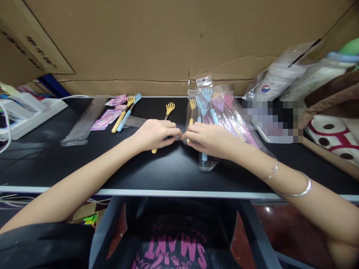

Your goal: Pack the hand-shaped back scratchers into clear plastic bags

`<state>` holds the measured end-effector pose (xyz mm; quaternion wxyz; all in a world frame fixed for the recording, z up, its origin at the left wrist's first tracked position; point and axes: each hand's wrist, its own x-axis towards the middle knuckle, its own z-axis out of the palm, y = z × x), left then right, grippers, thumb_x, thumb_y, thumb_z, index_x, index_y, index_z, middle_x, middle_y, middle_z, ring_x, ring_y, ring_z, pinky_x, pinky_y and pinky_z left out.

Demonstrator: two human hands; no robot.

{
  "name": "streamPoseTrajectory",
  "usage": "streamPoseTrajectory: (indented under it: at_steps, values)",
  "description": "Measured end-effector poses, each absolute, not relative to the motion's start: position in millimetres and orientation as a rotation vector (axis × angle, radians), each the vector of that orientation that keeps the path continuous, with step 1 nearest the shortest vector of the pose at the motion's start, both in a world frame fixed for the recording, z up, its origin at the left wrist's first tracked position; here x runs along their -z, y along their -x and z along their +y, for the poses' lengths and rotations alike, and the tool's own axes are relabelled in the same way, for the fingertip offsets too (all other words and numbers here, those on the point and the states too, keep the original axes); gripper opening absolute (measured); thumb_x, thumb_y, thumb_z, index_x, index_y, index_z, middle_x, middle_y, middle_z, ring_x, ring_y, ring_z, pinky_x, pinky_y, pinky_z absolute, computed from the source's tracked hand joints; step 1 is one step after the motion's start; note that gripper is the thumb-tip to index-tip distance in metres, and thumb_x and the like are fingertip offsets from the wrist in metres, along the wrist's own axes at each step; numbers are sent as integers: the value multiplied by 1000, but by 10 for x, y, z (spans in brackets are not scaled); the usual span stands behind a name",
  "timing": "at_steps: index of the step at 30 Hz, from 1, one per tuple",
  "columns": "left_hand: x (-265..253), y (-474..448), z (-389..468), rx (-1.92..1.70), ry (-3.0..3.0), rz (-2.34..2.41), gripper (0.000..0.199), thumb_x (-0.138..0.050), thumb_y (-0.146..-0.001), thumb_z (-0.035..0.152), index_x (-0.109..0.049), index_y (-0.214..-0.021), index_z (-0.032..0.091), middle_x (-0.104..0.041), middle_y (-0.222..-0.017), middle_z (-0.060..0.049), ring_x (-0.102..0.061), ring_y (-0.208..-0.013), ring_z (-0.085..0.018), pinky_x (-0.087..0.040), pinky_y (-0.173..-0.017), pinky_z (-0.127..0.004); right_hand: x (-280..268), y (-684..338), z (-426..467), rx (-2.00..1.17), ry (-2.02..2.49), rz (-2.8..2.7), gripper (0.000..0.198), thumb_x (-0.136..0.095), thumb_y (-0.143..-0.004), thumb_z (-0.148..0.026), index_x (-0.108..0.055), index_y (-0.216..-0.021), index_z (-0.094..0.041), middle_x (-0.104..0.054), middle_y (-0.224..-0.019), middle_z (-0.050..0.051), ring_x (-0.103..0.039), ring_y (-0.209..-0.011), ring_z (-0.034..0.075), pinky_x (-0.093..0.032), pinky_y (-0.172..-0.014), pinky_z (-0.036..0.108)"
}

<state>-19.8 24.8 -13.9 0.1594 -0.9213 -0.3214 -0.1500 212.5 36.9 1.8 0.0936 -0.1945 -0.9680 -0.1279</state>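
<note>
My left hand (158,134) and my right hand (209,140) meet fingertip to fingertip over the desk. Both pinch clear plastic, apparently the open end of a bag (192,93) that holds a yellow back scratcher (192,104). Part of that bag is hidden by my right hand. Under my left hand lies a loose yellow back scratcher (169,108), its handle end showing below the palm. Bagged back scratchers in blue (206,94), purple (218,103) and pink are piled beneath and beyond my right hand. A clear plastic strip (136,121) sticks out behind my left hand.
Left on the black desk (157,175) lie two more back scratchers (121,121), pink printed cards (108,117) and flat clear bags (84,121). A power strip (39,117) stands far left. A bagged cup (280,80) and bottle stand right; cardboard (157,41) walls the back.
</note>
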Motion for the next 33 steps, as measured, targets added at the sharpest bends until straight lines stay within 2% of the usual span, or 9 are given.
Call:
streamPoseTrajectory:
  at_steps: [33]
  values:
    - [120, 192, 240, 409, 2641, -945, 16, -49, -91, 26, -65, -96, 25, -66, -83, 3, -62, -75, -11, -34, -56, -23, -36, -2123, 350, 358, 609, -2890, 21, -43, -95, -25, -62, -99, -16, -63, -93, 5, -54, -86, 16, -34, -64, 27]
